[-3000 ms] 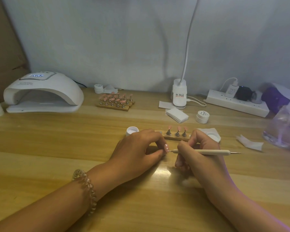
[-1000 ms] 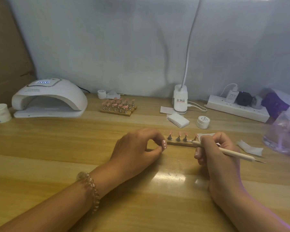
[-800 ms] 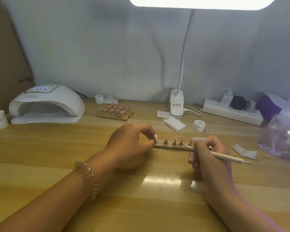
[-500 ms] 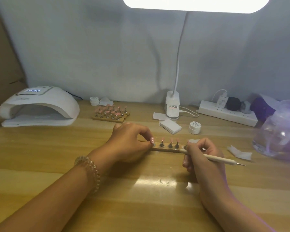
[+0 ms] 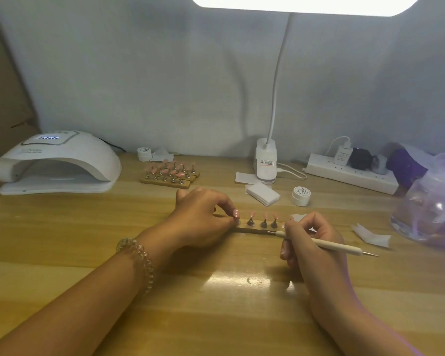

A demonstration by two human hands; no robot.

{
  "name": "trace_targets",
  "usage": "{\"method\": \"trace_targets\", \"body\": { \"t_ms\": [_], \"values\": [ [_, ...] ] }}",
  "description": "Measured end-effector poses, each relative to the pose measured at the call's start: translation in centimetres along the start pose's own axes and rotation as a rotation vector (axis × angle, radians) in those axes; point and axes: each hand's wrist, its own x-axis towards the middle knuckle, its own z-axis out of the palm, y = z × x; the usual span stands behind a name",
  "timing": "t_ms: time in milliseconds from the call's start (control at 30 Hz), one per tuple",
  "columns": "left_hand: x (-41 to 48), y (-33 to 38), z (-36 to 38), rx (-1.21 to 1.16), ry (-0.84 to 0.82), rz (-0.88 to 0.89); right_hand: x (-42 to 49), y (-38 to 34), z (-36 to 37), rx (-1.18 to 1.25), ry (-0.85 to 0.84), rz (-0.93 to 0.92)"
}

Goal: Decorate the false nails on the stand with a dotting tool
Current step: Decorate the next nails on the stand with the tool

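Lifted nail returns to the stand, centre frame.
Three seconds back the left hand held one false nail up to the tool; now thumb and forefinger pinch it at the left end of the stand, so another nail is probably next. The right hand pinches the dotting tool in curled fingers, its tip at the stand's front edge.

Stand between hands; nail lamp far left, behind.

Wooden bench, glossy top; pale grey wall behind far edge; lit lamp panel overhead; brown board at left.
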Motion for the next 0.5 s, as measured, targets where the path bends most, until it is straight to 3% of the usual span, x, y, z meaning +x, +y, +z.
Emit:
{"method": "trace_targets", "body": {
  "t_ms": [300, 500],
  "values": [
    [-0.1, 0.6, 0.1, 0.094, -0.009, 0.01, 0.0, 0.2, 0.0, -0.017, -0.009, -0.005],
    [-0.6, 1.9, 1.0, 0.235, 0.126, 0.108, -0.1, 0.2, 0.1, -0.009, 0.007, -0.015]
  ]
}}
